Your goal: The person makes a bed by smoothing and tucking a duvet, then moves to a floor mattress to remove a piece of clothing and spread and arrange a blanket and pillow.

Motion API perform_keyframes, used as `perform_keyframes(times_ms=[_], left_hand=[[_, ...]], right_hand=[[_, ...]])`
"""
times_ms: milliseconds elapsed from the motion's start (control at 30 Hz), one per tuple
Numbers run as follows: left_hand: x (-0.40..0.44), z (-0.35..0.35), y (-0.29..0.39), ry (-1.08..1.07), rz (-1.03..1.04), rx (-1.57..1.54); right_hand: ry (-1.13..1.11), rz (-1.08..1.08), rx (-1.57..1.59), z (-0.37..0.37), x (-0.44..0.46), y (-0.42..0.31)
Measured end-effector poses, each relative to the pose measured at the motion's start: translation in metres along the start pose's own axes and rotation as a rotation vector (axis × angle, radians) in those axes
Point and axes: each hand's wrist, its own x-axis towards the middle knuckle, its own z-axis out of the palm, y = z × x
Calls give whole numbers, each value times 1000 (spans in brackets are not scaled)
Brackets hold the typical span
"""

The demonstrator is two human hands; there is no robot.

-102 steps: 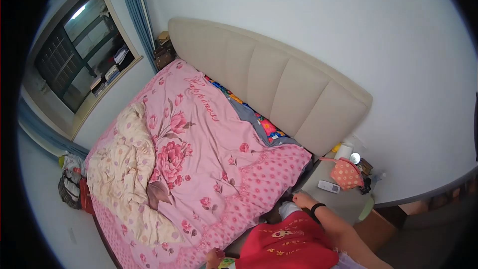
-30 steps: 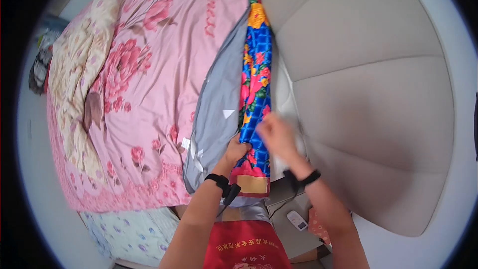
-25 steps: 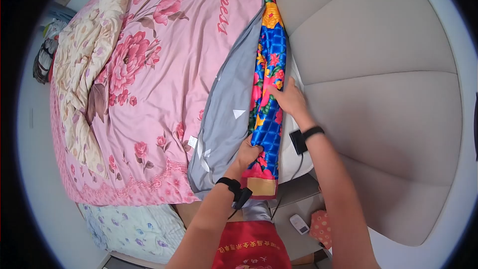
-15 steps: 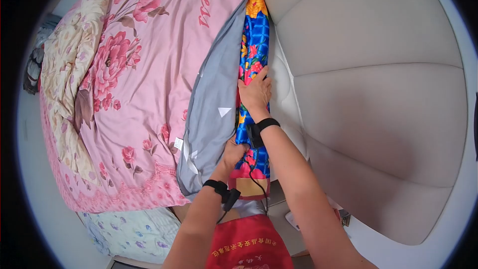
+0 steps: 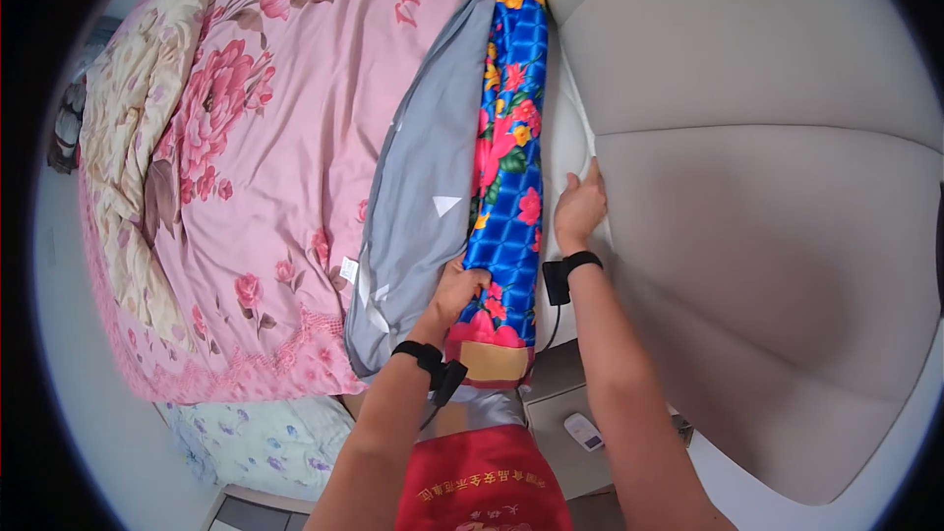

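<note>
Pink bedspread (image 5: pixel 295 152): red script, only "iness" in frame, top cut off. Red apron (image 5: pixel 482 482): yellow Chinese line, upside down to camera, "食品安全示范单位" legible; lower line starts "火锅", rest unclear. White tag (image 5: pixel 349 268) on grey cloth (image 5: pixel 423 162): print too small to read.

Behind the left hand (image 5: pixel 462 290) and the right hand (image 5: pixel 582 206), flat black wristbands (image 5: pixel 418 354) circle bare wrists — each carrying a small black rectangular box (image 5: pixel 558 282) and a thin dark cable (image 5: pixel 558 320). A bright red cloth garment (image 5: pixel 482 506) covers the body's front — printed with arched yellow Chinese characters (image 5: pixel 477 484).
</note>
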Motion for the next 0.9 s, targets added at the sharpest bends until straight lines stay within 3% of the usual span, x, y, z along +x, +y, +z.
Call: perform_keyframes(times_ms=[33, 167, 367, 500, 600, 833, 900], left_hand=[[-2, -2, 1, -28, 16, -9], [3, -1, -6, -34, -2, -123], [12, -5, -19, -54, 38, -99], [7, -1, -13, -16, 45, -112], [8, -3, -10, -29, 37, -91], [12, -5, -16, -31, 27, -106], [11, -5, -9, -34, 12, -68]], right_hand=[[-44, 126, 35, 3, 0, -1], [-157, 286, 178, 13, 8, 11], [-20, 431, 290, 43, 13, 13], [112, 291, 172, 47, 9, 10], [-4, 262, 153, 36, 6, 16], [27, 481, 813, -30, -29, 6], [-72, 501, 827, -56, -38, 12]])
